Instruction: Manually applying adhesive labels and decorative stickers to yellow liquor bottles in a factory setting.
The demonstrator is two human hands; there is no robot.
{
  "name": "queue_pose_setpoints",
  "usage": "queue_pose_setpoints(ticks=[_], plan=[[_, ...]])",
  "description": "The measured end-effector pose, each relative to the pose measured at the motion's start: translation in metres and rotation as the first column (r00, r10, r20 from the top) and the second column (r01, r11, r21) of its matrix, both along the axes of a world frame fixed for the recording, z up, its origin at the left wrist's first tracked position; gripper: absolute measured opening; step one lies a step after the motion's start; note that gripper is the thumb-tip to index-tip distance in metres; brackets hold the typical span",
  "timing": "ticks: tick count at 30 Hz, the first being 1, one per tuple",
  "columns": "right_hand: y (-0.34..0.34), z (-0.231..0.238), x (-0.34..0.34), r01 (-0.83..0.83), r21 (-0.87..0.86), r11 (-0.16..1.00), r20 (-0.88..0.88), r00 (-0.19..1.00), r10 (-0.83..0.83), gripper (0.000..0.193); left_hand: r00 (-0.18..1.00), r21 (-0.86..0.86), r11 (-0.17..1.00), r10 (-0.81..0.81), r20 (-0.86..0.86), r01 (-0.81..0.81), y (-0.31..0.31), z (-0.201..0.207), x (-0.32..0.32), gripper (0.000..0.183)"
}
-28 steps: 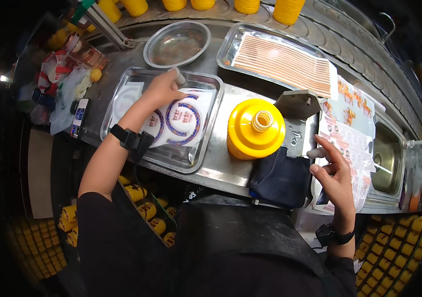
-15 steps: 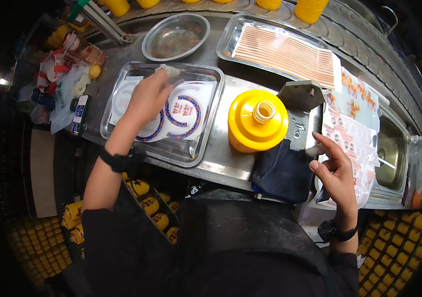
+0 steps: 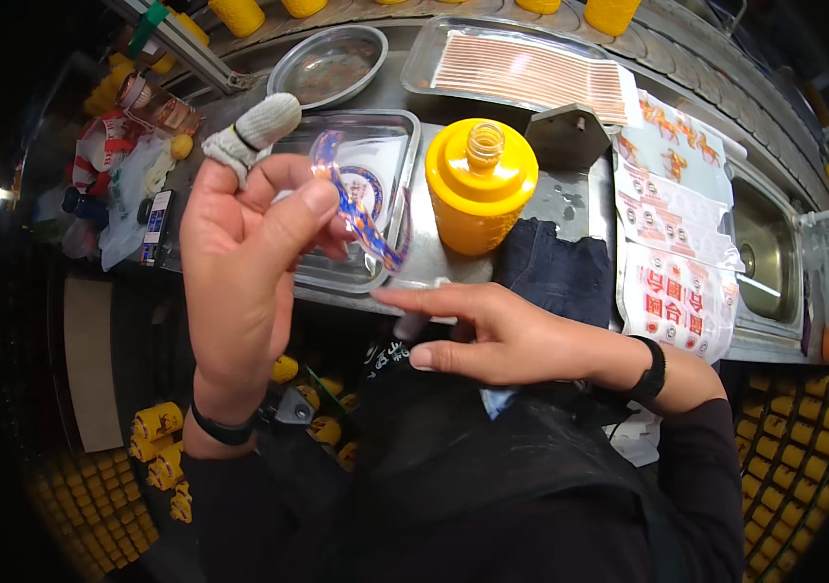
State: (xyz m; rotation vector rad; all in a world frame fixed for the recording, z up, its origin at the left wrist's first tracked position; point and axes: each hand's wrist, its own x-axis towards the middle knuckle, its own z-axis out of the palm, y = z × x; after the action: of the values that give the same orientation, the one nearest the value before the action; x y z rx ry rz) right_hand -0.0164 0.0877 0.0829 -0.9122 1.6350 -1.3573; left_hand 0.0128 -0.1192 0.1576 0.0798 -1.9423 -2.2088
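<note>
My left hand (image 3: pixel 244 257) is raised over the front of the metal tray (image 3: pixel 409 146). Its thumb and fingers pinch a curved, blue-and-orange patterned decal strip (image 3: pixel 364 225) that looks thin and glossy. A white fabric finger cover (image 3: pixel 269 121) sits on the extended index finger. To the right and lower, my right hand (image 3: pixel 507 335) holds nothing, its thumb and fingers apart, the fingertips just short of the strip. A greyish cover appears on one of its fingers. Beyond it stands an upright yellow bottle (image 3: pixel 480 189) with an uncapped clear neck. More printed decals lie in the tray, partly behind my left hand.
A round metal bowl (image 3: pixel 329 68) and a tray with a striped sheet (image 3: pixel 531 78) stand at the back. Behind the dark folded cloth (image 3: pixel 555 272) rises a metal bracket (image 3: pixel 570 136). Printed sheets (image 3: pixel 672 223) and a sink (image 3: pixel 764 257) are on the right.
My left hand has come up from the tray toward me, now with the decal strip in its pinch. My right hand has swung left, from beside the printed sheets to near the strip.
</note>
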Motion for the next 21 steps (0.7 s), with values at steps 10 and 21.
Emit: queue_pose_setpoints(ticks=[10,21], plan=[[0.044,0.031,0.005,0.590,-0.070,0.805,0.591,0.674,-0.442,0.041,0.984,0.139,0.989,0.066,-0.163,-0.044,0.036,-0.052,0.029,0.060],[0.034,-0.012,-0.052,0.693,-0.405,0.596,-0.309,0.510,-0.803,0.024,0.956,-0.054,0.994,0.075,-0.285,-0.094,0.047,-0.111,-0.041,0.056]])
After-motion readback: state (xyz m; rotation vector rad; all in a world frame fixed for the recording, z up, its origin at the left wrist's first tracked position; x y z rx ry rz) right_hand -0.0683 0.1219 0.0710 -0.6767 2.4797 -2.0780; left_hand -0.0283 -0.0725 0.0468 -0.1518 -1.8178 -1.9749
